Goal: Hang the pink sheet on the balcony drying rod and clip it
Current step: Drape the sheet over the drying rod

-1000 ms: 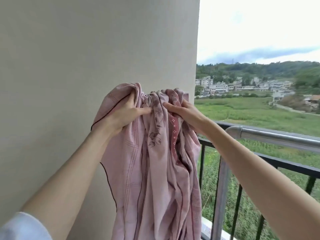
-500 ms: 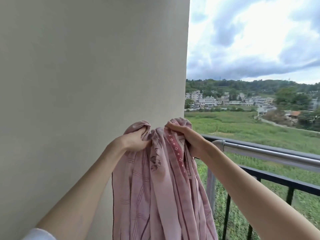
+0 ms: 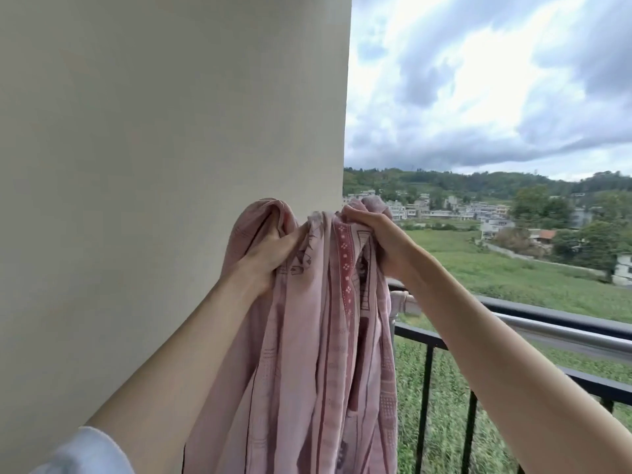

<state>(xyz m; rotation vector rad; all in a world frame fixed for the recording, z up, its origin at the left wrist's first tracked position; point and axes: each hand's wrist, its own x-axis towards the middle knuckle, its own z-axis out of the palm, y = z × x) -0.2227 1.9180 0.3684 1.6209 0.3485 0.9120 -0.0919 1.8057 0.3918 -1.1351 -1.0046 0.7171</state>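
The pink sheet point(image 3: 307, 354) hangs bunched in long folds in front of me, with darker patterned stripes. My left hand point(image 3: 270, 254) grips its top left fold and my right hand point(image 3: 379, 234) grips its top right fold, both held up close together. The silver drying rod point(image 3: 561, 331) runs from behind the sheet off to the right, below my right forearm. Its left end is hidden by the sheet. No clip is visible.
A cream wall point(image 3: 171, 148) fills the left half, right behind the sheet. A black balcony railing point(image 3: 427, 340) with vertical bars stands below the rod. Beyond lie green fields, houses and cloudy sky.
The view has tilted upward, so the hands and sheet sit lower in the frame. Both hands keep their grip and stay close together; the sheet now covers the rod's left end.
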